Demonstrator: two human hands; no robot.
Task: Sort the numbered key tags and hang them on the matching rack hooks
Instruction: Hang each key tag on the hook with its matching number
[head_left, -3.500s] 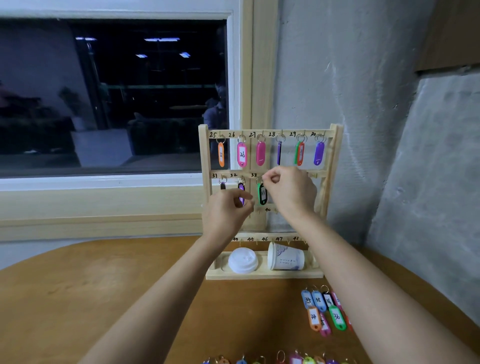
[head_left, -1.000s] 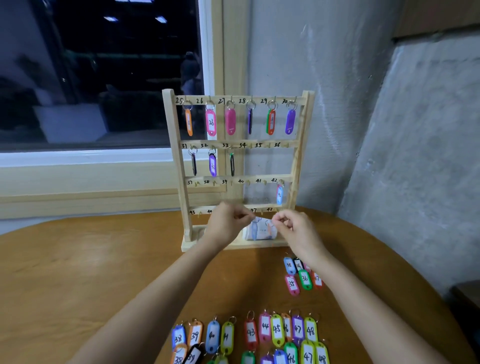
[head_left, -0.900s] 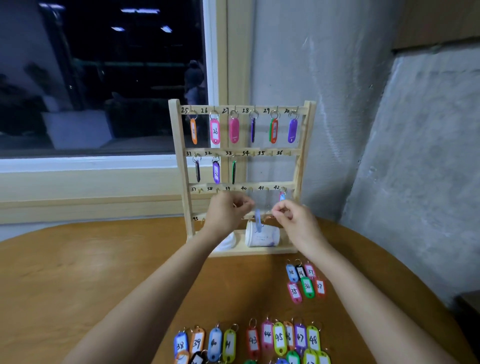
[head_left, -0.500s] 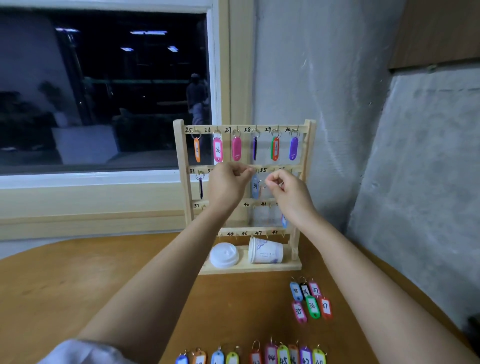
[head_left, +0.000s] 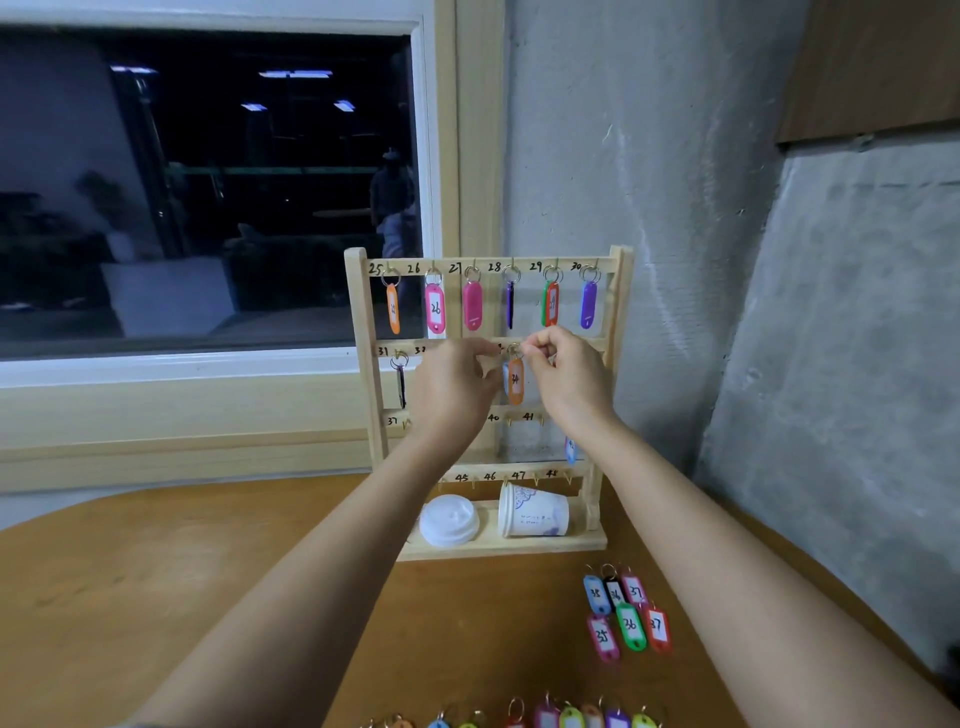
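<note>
The wooden key rack (head_left: 363, 374) stands on the table against the wall, its hooks numbered 25 to 48. Coloured tags fill the top row (head_left: 435, 307). A black tag (head_left: 400, 384) hangs at 31. At the second rail, an orange tag marked 34 (head_left: 515, 382) dangles with a blue tag just behind it. My right hand (head_left: 569, 384) pinches its ring from the right. My left hand (head_left: 452, 395) pinches at the ring's left side and hides hooks 32 and 33. A blue tag (head_left: 570, 449) hangs near hook 42.
A paper cup (head_left: 532, 512) on its side and a white lid (head_left: 448, 519) lie on the rack's base. Several loose tags (head_left: 628, 621) sit on the wooden table (head_left: 156, 597) at the right, and more line the near edge (head_left: 571, 717). A window is at the left, a grey wall at the right.
Both hands rose from the rack's bottom rail to the second rail, carrying the 34 tags between them. The tag's ring now sits at the rail by hook 34.
</note>
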